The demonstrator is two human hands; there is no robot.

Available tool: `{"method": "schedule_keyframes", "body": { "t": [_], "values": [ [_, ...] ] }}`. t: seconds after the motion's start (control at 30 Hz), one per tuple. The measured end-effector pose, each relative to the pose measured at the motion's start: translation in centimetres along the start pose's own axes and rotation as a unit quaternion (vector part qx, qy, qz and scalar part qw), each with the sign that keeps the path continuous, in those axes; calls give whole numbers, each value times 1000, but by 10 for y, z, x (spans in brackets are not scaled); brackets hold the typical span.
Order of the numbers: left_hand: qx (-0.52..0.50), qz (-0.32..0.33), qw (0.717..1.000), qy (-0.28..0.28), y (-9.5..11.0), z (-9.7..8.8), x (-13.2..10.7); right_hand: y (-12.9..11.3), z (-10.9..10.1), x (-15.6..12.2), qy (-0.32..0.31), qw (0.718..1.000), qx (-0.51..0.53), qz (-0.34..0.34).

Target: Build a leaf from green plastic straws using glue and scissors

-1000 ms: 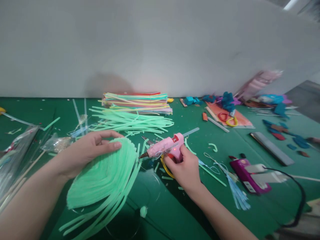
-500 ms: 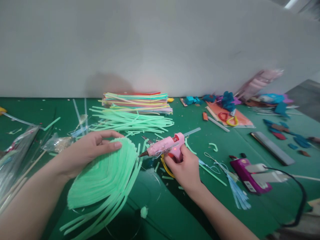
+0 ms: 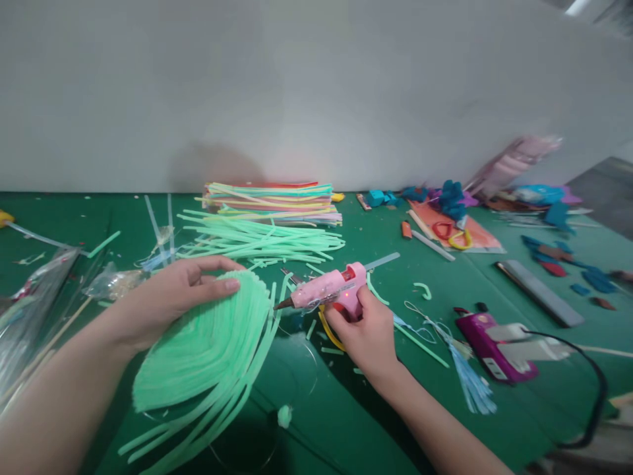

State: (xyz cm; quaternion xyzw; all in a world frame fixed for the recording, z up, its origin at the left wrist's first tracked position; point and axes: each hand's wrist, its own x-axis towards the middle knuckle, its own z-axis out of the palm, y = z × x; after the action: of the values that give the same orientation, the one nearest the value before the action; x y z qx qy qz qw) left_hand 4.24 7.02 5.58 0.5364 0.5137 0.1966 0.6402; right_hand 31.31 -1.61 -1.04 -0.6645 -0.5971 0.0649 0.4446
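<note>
My left hand [image 3: 171, 297] grips the top edge of a fan-shaped piece of light green foam strips [image 3: 208, 349], thumb on its front face. My right hand [image 3: 363, 333] is closed round the handle of a pink hot glue gun [image 3: 329, 289]. The gun's brown nozzle points left and sits just beside the right edge of the green piece, near its top. Loose green strip ends trail down from the piece toward the near edge of the green table [image 3: 346, 409].
A pile of loose green strips [image 3: 257, 241] lies behind, with a stack of coloured foam sheets [image 3: 271, 198] at the wall. A purple device with a black cable [image 3: 494, 343], a grey bar [image 3: 539, 292], blue foam scraps [image 3: 558, 254] and clear plastic bags [image 3: 34, 297] surround the work area.
The glue gun has shifted very slightly, its nozzle staying by the green piece's edge. Both hands keep their hold.
</note>
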Motion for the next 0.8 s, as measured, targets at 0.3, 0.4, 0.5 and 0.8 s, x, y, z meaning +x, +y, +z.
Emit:
{"method": "schedule_keyframes", "body": {
  "t": [0.3, 0.4, 0.5, 0.8],
  "values": [
    [-9, 1, 1000, -8, -1, 1, 1, 0, 1, -1, -12, 1000, 2, 12],
    [-15, -1, 1000, -12, -1, 1, 0, -1, 0, -1, -12, 1000, 0, 14],
    [-22, -10, 1000, -19, 0, 1, -1, -2, -1, -1, -9, 1000, -3, 19],
    [-19, -12, 1000, -14, 3, 3, 0, -1, 0, -2, -10, 1000, -1, 17]
  ]
}}
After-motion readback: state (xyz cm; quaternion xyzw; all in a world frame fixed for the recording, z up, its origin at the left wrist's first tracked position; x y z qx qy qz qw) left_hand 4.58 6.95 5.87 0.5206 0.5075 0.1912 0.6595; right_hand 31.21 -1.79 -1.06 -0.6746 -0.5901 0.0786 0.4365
